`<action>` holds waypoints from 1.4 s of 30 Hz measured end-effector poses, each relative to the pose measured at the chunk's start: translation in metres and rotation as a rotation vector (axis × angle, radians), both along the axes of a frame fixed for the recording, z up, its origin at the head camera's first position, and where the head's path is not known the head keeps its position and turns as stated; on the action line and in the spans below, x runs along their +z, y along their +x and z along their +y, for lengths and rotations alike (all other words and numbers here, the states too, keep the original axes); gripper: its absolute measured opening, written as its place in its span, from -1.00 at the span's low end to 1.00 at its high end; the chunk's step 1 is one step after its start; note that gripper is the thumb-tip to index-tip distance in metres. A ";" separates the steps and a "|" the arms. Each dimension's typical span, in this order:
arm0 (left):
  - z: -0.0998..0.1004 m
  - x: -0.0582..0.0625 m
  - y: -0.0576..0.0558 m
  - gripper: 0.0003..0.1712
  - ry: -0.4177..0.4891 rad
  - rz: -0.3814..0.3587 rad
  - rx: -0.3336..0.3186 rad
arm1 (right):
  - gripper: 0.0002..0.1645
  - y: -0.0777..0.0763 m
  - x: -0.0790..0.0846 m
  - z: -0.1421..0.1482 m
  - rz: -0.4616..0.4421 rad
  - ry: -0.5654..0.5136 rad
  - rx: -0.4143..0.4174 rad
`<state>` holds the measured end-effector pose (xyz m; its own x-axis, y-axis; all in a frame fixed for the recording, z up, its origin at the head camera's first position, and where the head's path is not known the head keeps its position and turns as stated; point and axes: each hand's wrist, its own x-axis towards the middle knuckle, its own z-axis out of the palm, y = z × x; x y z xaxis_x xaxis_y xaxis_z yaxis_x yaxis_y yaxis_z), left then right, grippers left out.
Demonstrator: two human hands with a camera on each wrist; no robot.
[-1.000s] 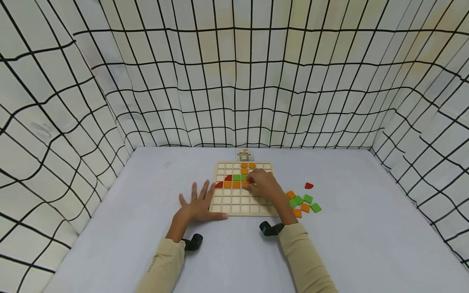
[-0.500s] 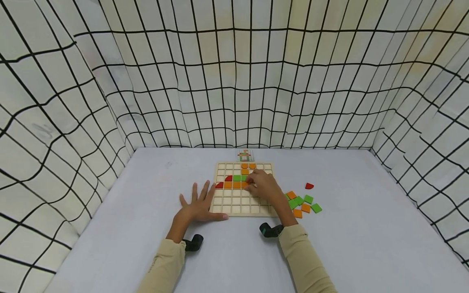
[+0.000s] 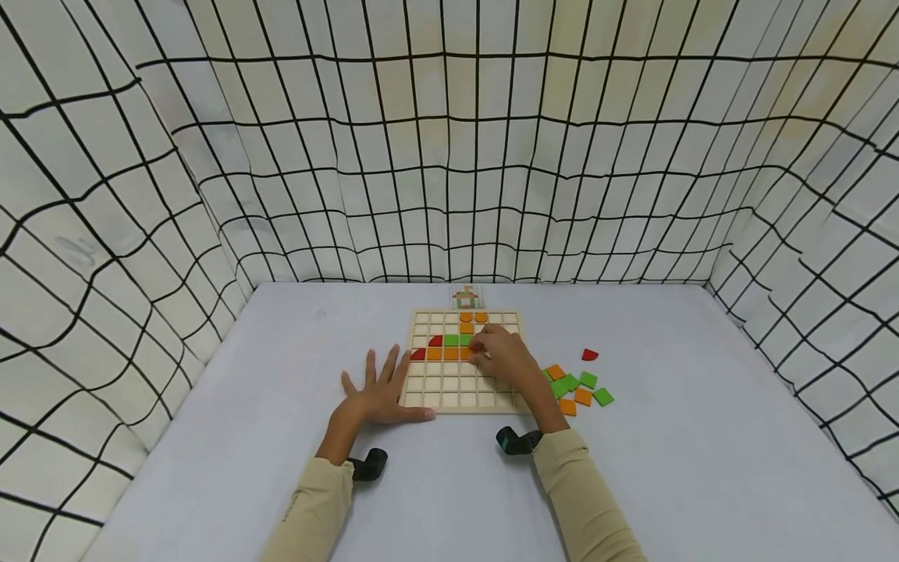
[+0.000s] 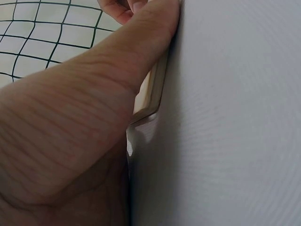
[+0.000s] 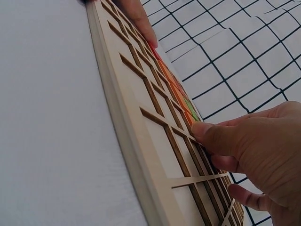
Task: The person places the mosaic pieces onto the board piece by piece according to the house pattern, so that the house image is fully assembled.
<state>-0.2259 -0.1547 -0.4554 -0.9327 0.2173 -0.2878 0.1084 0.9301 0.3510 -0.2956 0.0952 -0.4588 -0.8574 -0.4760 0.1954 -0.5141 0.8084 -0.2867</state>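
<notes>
A wooden grid board (image 3: 451, 400) lies on the table, its upper rows partly filled with red quarter-round, orange and green tiles. My left hand (image 3: 379, 402) is spread flat at the board's left edge, its thumb along the near corner; the left wrist view shows that thumb (image 4: 155, 28) over the board's rim. At the right end of the orange row, my right hand (image 3: 509, 359) pinches an orange square tile (image 3: 467, 354) sitting in or just at its cell. In the right wrist view the thumb (image 5: 202, 129) touches the orange row; the other fingertips are partly hidden.
Several loose green tiles (image 3: 602, 396) and orange tiles (image 3: 583, 396) lie right of the board, with a red quarter-round tile (image 3: 590, 354) behind them. A small pattern card (image 3: 467, 297) lies beyond the board. Black netting (image 3: 449, 168) surrounds the table on three sides.
The orange tile under my right fingers, slightly tilted a second ago, now lies more level with its row. Both hands have stayed in nearly the same place.
</notes>
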 end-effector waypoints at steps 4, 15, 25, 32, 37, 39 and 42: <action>0.000 0.000 0.000 0.41 0.002 0.002 0.002 | -0.70 0.000 0.000 0.000 0.011 -0.002 0.004; 0.002 0.002 -0.001 0.41 0.003 0.007 0.000 | -0.68 0.002 0.003 0.005 0.019 -0.020 0.011; 0.002 0.000 0.004 0.39 0.011 0.001 0.010 | -0.74 0.005 0.008 0.031 -0.020 -0.068 -0.009; 0.001 0.001 0.002 0.40 0.006 0.005 0.004 | -0.74 0.006 0.015 0.048 -0.056 -0.059 -0.040; 0.000 0.001 0.003 0.42 0.017 0.005 0.003 | -0.76 0.010 0.018 0.063 -0.074 -0.079 -0.044; 0.000 0.001 0.004 0.42 0.023 0.004 0.005 | -0.77 0.011 0.017 0.070 -0.073 -0.089 -0.039; 0.000 0.002 0.005 0.42 0.027 0.002 0.010 | -0.78 0.013 0.016 0.082 -0.071 -0.108 -0.031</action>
